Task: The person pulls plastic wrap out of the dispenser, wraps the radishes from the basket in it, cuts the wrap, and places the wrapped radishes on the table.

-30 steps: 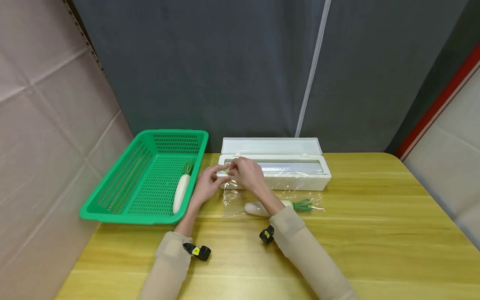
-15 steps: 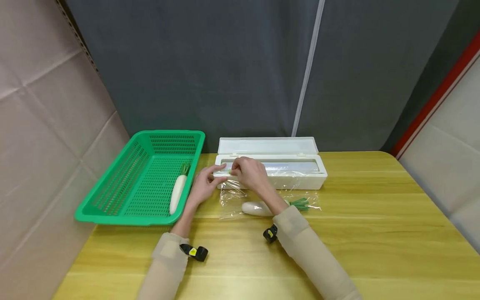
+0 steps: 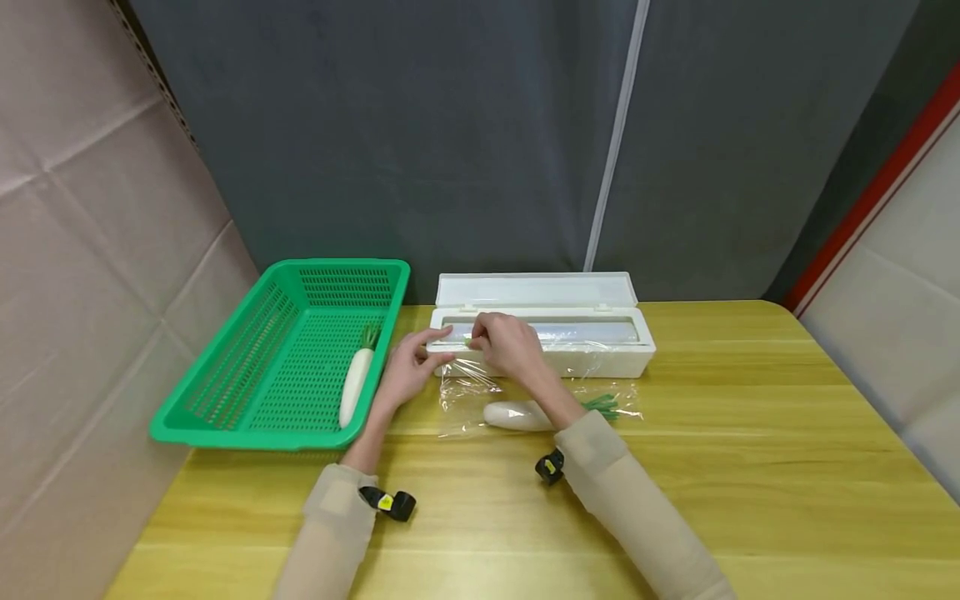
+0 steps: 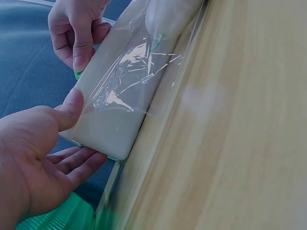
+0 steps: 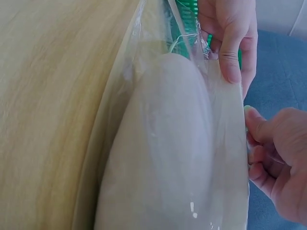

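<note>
A white cling film box (image 3: 609, 363) stands on the table with its lid raised at the back and a film roll inside. My left hand (image 3: 406, 369) holds the box's left end, thumb at the front edge and fingers around the end (image 4: 38, 153). My right hand (image 3: 510, 345) pinches a small green slide cutter (image 4: 78, 74) at the box's front rim, a little right of the left hand. Clear film (image 4: 127, 72) hangs from the box over the front. It spreads over a white radish (image 3: 513, 415) with green stems lying in front, partly hidden by my right wrist.
A green plastic basket (image 3: 202, 435) stands at the left, close to my left forearm. Another white radish (image 3: 356, 388) lies inside it along the right wall. The wooden table (image 3: 750, 467) extends to the right, and a dark grey curtain (image 3: 420, 150) hangs behind.
My right hand has slid a short way to the right along the box's rim with the green cutter. The left hand keeps its place at the box end.
</note>
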A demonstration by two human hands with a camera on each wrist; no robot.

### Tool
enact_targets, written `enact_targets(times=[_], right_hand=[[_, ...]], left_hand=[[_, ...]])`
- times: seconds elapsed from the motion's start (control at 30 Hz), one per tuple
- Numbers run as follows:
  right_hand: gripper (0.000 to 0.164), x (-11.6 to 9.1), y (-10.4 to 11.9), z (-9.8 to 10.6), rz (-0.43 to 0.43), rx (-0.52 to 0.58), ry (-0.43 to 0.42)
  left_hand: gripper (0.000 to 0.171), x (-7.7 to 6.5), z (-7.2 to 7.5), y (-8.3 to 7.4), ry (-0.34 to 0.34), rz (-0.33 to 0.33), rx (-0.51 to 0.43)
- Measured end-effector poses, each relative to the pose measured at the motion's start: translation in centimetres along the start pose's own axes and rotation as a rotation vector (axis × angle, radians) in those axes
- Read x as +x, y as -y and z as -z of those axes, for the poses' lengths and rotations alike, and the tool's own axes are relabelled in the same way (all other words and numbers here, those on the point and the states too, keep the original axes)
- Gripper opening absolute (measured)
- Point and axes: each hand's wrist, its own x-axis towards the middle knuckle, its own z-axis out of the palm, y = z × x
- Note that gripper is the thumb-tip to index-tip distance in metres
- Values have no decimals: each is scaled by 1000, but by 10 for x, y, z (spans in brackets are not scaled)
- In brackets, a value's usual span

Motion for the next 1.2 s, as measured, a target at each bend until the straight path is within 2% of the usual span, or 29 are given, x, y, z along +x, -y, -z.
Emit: enact_targets(times=[0.33, 0.57, 0.83, 1.03, 1.2], right_hand=[[11, -8, -8, 6, -30, 22, -10], [11, -12, -14, 11, -10, 17, -29], [12, -17, -23, 17, -84, 48, -43], [12, -21, -29, 21, -38, 65, -49], [11, -24, -30, 23, -97, 75, -39]], left_hand=[[44, -1, -1, 0, -3, 18, -2], [44, 0, -2, 1, 6, 12, -14], [45, 0, 0, 3, 4, 4, 2], [45, 0, 2, 5, -6, -11, 8], [46, 0, 1, 5, 0, -2, 12]])
